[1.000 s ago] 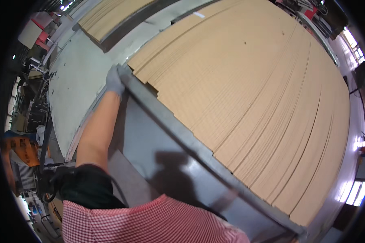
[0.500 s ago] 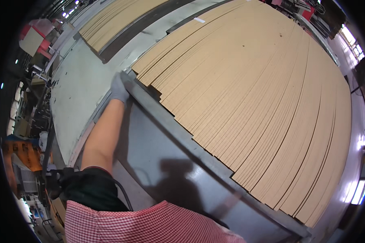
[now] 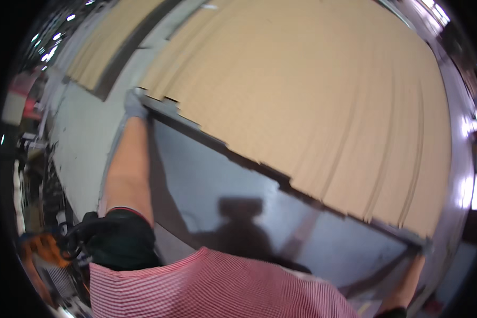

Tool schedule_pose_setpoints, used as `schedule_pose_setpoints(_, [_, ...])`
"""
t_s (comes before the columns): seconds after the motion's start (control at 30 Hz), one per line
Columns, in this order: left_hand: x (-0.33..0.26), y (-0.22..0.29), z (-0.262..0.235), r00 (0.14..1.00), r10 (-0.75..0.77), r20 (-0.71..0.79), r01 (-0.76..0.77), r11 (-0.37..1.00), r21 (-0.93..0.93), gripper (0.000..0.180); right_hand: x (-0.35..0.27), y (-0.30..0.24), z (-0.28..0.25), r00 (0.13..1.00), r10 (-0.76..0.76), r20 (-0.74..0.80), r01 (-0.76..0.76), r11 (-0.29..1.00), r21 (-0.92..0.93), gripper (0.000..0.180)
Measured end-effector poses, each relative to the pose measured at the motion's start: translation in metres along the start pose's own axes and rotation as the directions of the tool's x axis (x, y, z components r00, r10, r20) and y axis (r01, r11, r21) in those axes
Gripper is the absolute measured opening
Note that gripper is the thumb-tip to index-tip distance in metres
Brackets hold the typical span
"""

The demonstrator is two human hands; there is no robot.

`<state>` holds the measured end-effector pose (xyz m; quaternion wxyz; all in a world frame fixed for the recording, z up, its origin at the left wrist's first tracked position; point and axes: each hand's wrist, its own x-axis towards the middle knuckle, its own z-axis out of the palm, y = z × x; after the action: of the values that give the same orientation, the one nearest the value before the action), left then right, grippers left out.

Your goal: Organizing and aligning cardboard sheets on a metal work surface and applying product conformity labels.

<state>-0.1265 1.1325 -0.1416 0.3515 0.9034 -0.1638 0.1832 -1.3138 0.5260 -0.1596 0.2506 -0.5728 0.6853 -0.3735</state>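
Observation:
A long grey metal bar (image 3: pixel 161 106) runs along the stepped near edge of a broad spread of overlapping brown cardboard sheets (image 3: pixel 302 95). My left hand (image 3: pixel 136 104), in a pale grey glove, is closed around the bar's left end. At the far right end of the bar, my right hand (image 3: pixel 425 247) is closed on it too, small and blurred near the picture's rim. Several sheet edges lie against or over the bar; the blur hides the exact contact.
Nearer me is a smooth grey metal surface (image 3: pixel 196 159) with a shadow on it. A pale tabletop (image 3: pixel 82 130) extends on the left, with another row of cardboard sheets (image 3: pixel 116 37) beyond. An orange object (image 3: pixel 45 249) stands at lower left.
My right hand has come into view at the bar's right end. The view has shifted and blurred; my left hand, still on the bar, appears farther left.

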Motion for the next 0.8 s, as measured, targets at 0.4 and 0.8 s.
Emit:
schedule_pose_setpoints(0.4, [0.114, -0.199, -0.128, 0.881, 0.421, 0.216, -0.443, 0.894, 0.065, 0.05, -0.127, -0.039, 0.025, 0.923, -0.385, 0.022, 0.198, 0.423, -0.884, 0.016])
schedule_pose_setpoints(0.8, [0.078, -0.142, -0.109, 0.918, 0.239, 0.316, -0.386, 0.714, 0.584, 0.064, -0.129, -0.163, 0.087, 0.854, 0.454, -0.255, -0.184, 0.721, 0.668, 0.03])
